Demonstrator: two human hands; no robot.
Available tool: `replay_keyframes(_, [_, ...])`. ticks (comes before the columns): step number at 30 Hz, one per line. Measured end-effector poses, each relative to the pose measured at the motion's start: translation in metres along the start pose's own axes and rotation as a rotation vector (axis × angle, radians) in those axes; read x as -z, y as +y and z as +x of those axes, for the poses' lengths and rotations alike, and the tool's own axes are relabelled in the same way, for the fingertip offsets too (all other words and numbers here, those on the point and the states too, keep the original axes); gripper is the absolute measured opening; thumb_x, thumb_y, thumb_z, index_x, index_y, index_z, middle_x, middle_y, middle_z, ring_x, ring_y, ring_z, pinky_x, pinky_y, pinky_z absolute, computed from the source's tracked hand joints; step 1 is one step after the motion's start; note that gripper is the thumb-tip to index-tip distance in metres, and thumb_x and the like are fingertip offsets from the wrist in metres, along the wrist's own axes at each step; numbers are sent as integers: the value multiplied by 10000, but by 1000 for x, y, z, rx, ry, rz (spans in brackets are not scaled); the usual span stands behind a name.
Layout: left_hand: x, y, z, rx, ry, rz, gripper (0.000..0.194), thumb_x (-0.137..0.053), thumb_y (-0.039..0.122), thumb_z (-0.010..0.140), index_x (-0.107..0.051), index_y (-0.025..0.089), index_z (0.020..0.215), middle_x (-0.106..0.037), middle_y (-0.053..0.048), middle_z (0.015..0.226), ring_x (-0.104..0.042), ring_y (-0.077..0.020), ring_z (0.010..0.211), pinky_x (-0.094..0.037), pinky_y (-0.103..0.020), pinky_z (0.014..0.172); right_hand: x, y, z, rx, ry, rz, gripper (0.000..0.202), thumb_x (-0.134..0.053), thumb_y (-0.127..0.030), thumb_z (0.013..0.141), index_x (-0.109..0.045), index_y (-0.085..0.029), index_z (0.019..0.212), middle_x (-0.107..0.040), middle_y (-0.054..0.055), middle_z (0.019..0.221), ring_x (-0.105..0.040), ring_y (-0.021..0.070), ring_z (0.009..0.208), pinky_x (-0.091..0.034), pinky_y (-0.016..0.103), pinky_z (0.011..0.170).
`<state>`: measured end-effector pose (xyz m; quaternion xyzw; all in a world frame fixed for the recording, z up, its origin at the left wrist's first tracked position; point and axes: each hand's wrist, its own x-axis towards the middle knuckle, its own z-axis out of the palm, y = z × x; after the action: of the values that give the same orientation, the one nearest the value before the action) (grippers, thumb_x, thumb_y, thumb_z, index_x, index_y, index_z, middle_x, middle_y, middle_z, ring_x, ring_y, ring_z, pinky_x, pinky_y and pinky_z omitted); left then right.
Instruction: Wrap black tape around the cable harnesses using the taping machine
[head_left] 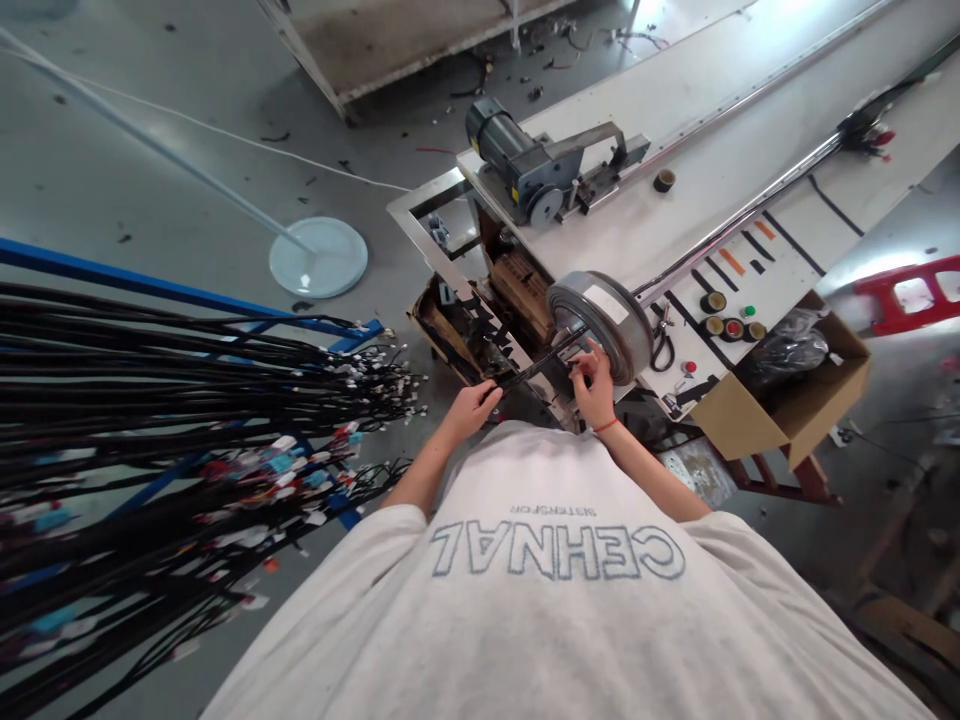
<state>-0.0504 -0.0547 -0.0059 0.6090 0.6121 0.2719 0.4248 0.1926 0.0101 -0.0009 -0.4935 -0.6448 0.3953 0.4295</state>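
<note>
My left hand (472, 410) is closed around a black cable bundle (534, 367), near its end. From there the bundle runs up to the right into the middle of a round grey machine head (611, 320) at the bench end. My right hand (594, 385) is by the lower left side of that head, just below the bundle. Its thumb and fingers are bent together; whether something small sits between them is hidden. Beyond the head, the dark bundle continues along a metal rail (731, 235) on the bench.
A motor unit (517, 160) stands on the white bench (622, 235). Tape rolls (714, 302) and a red button (690, 368) lie right of the head. An open cardboard box (821, 400) is at the right. Many cable harnesses (225, 400) hang on a blue rack (150, 275) at left.
</note>
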Motion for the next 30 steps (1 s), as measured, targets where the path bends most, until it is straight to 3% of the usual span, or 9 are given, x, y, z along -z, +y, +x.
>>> replay_keyframes(8, [7,-5,-19,39,-27,35,385,-385,460,890,-437,186,624,-392,53,547,-365,-100,554,-293,-229,555,-11,3,23,26,-35,-64,494,-441,-268,929,-340,-197,1408,-627,71,948,-611,197,813,-523,376,811])
replay_keyframes(13, [9,-8,-28,65,-21,35,369,-388,454,877,-453,187,630,-400,52,540,-359,-100,540,-287,-227,547,-2,-8,28,205,-193,-174,549,-488,-260,883,-366,-200,1415,-572,140,1230,-606,228,920,-443,468,968])
replay_keyframes(18, [9,-4,-37,62,8,82,350,-411,437,876,-555,175,692,-498,32,551,-409,-108,537,-315,-228,557,-13,-12,50,241,-324,-349,460,-473,-264,899,-467,-189,1353,-629,121,1108,-596,250,1000,-375,480,1026])
replay_keyframes(21, [9,-6,-41,45,18,109,341,-423,435,874,-568,173,711,-531,20,569,-436,-116,542,-335,-236,578,-23,-29,53,243,-375,-408,402,-465,-277,921,-525,-186,1307,-657,113,1034,-607,251,981,-365,484,1029])
replay_keyframes(23, [9,-11,-41,41,-17,90,360,-413,457,880,-547,178,696,-531,18,579,-449,-121,555,-344,-238,584,-14,-45,44,307,-406,-373,388,-488,-305,920,-547,-226,1295,-653,109,1101,-602,259,1031,-369,495,1036])
replay_keyframes(25, [7,-17,-37,57,-80,41,404,-377,492,898,-513,186,672,-518,20,576,-458,-125,564,-352,-239,584,16,-52,32,330,-312,-333,382,-518,-362,910,-564,-277,1280,-609,101,1227,-561,275,1146,-369,508,1053])
replay_keyframes(26, [4,-18,-32,72,-110,13,429,-355,512,908,-497,189,663,-510,23,570,-458,-125,562,-356,-240,581,38,-50,29,281,-178,-341,387,-528,-397,902,-571,-282,1270,-580,104,1276,-530,289,1202,-363,522,1060])
replay_keyframes(28, [-3,-16,-19,97,-149,-37,472,-309,540,927,-477,194,653,-501,27,563,-456,-124,553,-365,-242,580,90,-30,28,29,239,-430,488,-508,-454,895,-513,-221,1324,-507,152,1360,-459,319,1289,-345,550,1067])
replay_keyframes(30, [-13,-7,0,95,-167,-62,485,-288,541,942,-491,194,671,-519,24,578,-466,-126,557,-382,-246,596,139,5,33,-371,558,-553,707,-560,-502,843,-390,-117,1410,-430,226,1423,-396,352,1341,-309,564,1086])
